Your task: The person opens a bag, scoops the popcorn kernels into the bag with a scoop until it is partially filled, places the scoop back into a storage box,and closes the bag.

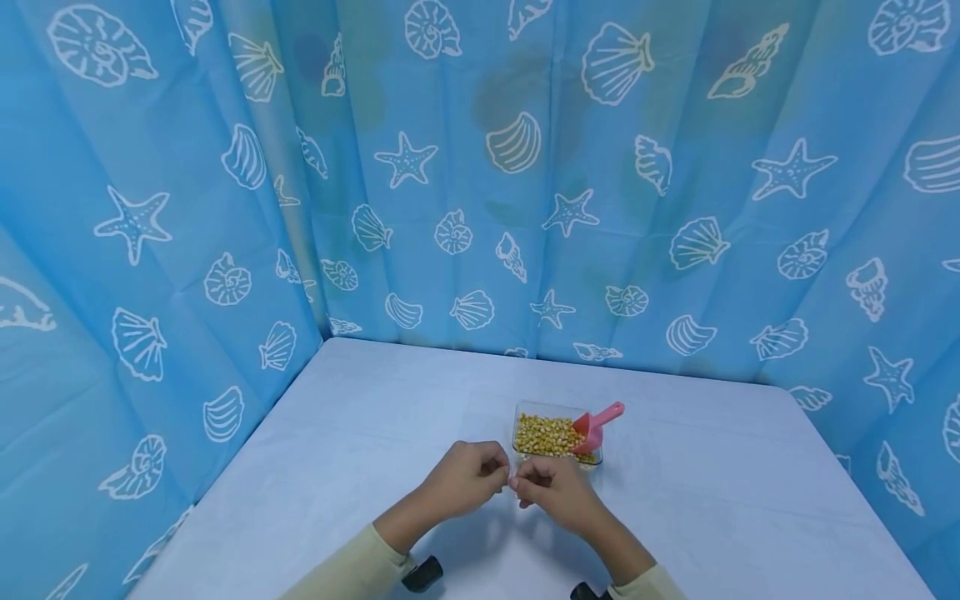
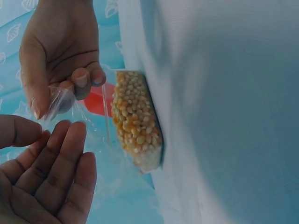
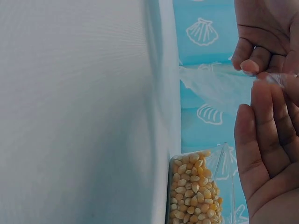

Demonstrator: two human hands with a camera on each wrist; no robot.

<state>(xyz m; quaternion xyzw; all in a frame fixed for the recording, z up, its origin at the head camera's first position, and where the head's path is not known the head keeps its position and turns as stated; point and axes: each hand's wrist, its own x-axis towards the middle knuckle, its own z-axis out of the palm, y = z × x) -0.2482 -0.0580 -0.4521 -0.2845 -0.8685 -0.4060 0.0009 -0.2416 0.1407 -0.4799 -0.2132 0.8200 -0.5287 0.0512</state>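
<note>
My left hand (image 1: pixel 468 477) and right hand (image 1: pixel 555 493) meet in front of the container, fingertips nearly touching. Between them is a thin clear plastic bag (image 2: pixel 61 101), pinched at its edge by thumb and finger of each hand. Part of this bag spreads loosely past the fingers in both wrist views; its outline is hard to make out against the curtain. Just beyond the hands stands a clear rectangular container (image 1: pixel 553 405) of yellow corn kernels (image 1: pixel 546 433). A pink scoop (image 1: pixel 596 427) sits in the kernels, handle up to the right.
A white cloth covers the table (image 1: pixel 720 500). Blue curtains (image 1: pixel 450 183) with white shell and starfish prints stand along its back and sides. Dark wrist straps (image 1: pixel 423 575) show at the sleeve cuffs.
</note>
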